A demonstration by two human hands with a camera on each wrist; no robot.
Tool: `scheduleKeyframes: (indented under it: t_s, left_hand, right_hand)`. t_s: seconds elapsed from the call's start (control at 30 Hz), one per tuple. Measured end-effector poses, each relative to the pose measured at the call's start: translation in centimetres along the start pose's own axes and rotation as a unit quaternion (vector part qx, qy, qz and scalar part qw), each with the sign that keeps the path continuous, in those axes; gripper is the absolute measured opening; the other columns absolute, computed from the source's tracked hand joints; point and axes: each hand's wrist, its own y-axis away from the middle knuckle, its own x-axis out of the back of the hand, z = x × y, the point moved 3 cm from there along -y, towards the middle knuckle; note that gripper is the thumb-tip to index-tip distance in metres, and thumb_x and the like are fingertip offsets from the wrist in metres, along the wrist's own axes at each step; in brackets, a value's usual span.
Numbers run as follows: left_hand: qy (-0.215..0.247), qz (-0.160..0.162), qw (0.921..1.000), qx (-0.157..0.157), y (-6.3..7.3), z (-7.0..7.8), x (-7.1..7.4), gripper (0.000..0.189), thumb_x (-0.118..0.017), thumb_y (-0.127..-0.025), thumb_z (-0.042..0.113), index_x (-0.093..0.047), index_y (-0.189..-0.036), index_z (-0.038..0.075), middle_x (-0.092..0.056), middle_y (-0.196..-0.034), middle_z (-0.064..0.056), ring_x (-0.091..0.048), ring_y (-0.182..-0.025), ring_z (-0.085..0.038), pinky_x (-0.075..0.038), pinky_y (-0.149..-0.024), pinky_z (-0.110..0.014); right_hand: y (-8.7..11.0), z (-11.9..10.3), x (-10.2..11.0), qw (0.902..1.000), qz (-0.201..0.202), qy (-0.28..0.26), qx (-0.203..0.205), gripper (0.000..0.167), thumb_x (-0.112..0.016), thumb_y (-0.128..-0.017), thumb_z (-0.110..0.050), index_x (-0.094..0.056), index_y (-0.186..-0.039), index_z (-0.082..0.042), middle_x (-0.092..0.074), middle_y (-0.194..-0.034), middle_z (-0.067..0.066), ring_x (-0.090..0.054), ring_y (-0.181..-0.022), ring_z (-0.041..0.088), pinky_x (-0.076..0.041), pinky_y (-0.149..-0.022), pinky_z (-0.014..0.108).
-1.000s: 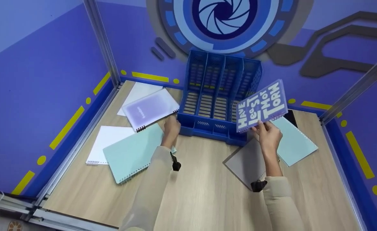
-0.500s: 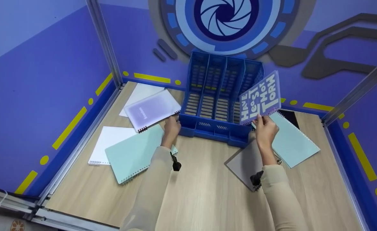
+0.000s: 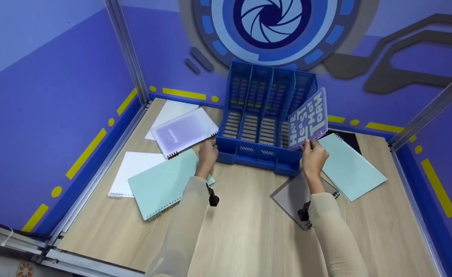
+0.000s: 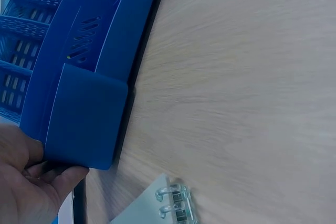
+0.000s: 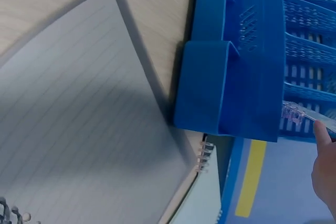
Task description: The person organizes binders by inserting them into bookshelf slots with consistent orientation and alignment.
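A purple spiral notebook (image 3: 310, 117) with large white lettering stands tilted at the rightmost compartment of the blue file rack (image 3: 245, 152). My right hand (image 3: 314, 157) pinches its lower edge between thumb and fingers. In the right wrist view, the notebook's coil (image 5: 295, 114) shows at the end compartment, beside the right hand (image 5: 326, 169). At the rack's front left corner, my left hand (image 3: 208, 154) holds the rack. The left wrist view shows the left hand (image 4: 26, 182) with thumb and fingers around that corner of the rack (image 4: 86, 119).
Left of the rack lie a lilac notebook (image 3: 183, 132), white notebooks (image 3: 135, 165) and a mint notebook (image 3: 160, 184). On the right are a grey notebook (image 3: 291, 196), another mint notebook (image 3: 353, 169) and a black item (image 3: 351, 141). Purple walls and metal posts (image 3: 128, 50) surround the table.
The purple notebook and my right hand have moved left, bringing the notebook to the rack's rightmost compartment and turning it more upright. My left hand stays at the rack's corner.
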Motion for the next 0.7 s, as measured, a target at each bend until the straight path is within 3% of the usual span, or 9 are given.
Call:
scheduleKeyframes:
  t_s: [0.13,0.33,0.47,0.6,0.7]
  left_hand:
    - [-0.011,-0.007,0.9999,-0.006,0.0,0.0,0.1,0.029,-0.057,-0.099,0.003,-0.070,-0.124,-0.004,-0.067,-0.128,-0.019,-0.059,-0.125,-0.034,-0.048,-0.102,-0.047]
    - [0.004,-0.015,0.9999,-0.005,0.1,0.0,0.0,0.031,-0.056,-0.100,0.003,-0.067,-0.128,-0.004,-0.066,-0.131,-0.018,-0.059,-0.125,-0.032,-0.050,-0.100,-0.044]
    - [0.016,-0.015,0.9998,-0.001,0.0,0.0,0.0,0.031,-0.056,-0.100,0.003,-0.067,-0.128,-0.004,-0.066,-0.130,-0.018,-0.061,-0.123,-0.031,-0.052,-0.097,-0.044]
    - [0.009,-0.007,0.9999,-0.007,-0.1,0.0,0.0,0.029,-0.057,-0.099,0.002,-0.069,-0.125,-0.004,-0.068,-0.128,-0.018,-0.062,-0.122,-0.032,-0.051,-0.098,-0.045]
    - [-0.002,-0.002,0.9999,-0.014,-0.1,-0.2,0.1,0.027,-0.058,-0.099,0.001,-0.072,-0.121,-0.003,-0.069,-0.125,-0.018,-0.063,-0.119,-0.031,-0.052,-0.096,-0.046]
  right_hand:
    - [-0.2,0.2,-0.8,0.9996,-0.016,0.008,-0.023,0.022,-0.063,-0.101,-0.012,-0.075,-0.097,0.006,-0.074,-0.090,0.023,-0.076,-0.082,0.031,-0.059,-0.072,0.033]
    - [-1.1,0.2,-2.0,0.9985,-0.030,-0.010,-0.044,0.023,-0.061,-0.102,-0.012,-0.074,-0.101,0.006,-0.074,-0.097,0.025,-0.076,-0.086,0.031,-0.058,-0.071,0.025]
    - [-1.4,0.3,-2.8,0.9979,-0.042,-0.015,-0.046,0.022,-0.060,-0.102,-0.010,-0.074,-0.107,0.007,-0.073,-0.102,0.025,-0.075,-0.089,0.033,-0.059,-0.074,0.028]
    - [-1.4,0.6,-3.7,0.9972,-0.054,-0.006,-0.051,0.022,-0.060,-0.102,-0.007,-0.073,-0.113,0.006,-0.074,-0.103,0.025,-0.075,-0.091,0.033,-0.059,-0.076,0.032]
    - [-1.5,1.0,-4.3,0.9961,-0.062,-0.008,-0.061,0.021,-0.060,-0.102,-0.007,-0.072,-0.113,0.007,-0.074,-0.101,0.025,-0.075,-0.090,0.033,-0.059,-0.073,0.026]
